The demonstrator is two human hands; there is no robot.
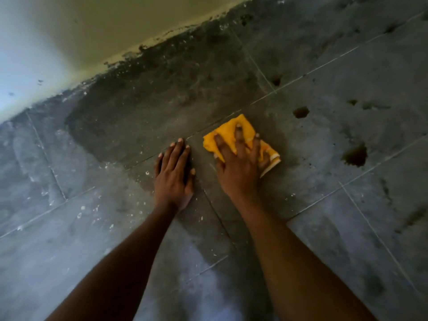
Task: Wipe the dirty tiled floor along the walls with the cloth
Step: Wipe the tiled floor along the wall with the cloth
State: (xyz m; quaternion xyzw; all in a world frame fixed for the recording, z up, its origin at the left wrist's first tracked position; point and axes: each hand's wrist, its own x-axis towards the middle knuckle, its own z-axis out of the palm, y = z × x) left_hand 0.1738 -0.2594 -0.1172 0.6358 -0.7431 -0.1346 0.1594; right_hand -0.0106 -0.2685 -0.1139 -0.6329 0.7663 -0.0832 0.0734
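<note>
The folded yellow cloth [243,141] lies flat on the tiled floor [347,205], a little toward 1 o'clock of the view's middle, straddling a grout line. The right hand [238,167] presses it down with fingers straight and spread wide, palm on its near edge; that spread likely puts weight over most of the cloth so it scrubs rather than slides.

Just beside it at 9 o'clock, apart from the cloth, the left hand [173,174] rests flat on the bare tile, fingers straight and close together, holding nothing. It looks placed as a prop, carrying the person's lean while the other arm works.

From the cloth toward 11 o'clock a darker, damp-looking patch [162,100] runs up to the foot of the pale wall [92,31], probably ground already wiped. At 3 o'clock several dark blotches [354,155] and a dull grey film remain, so much of the floor seems left to do.
</note>
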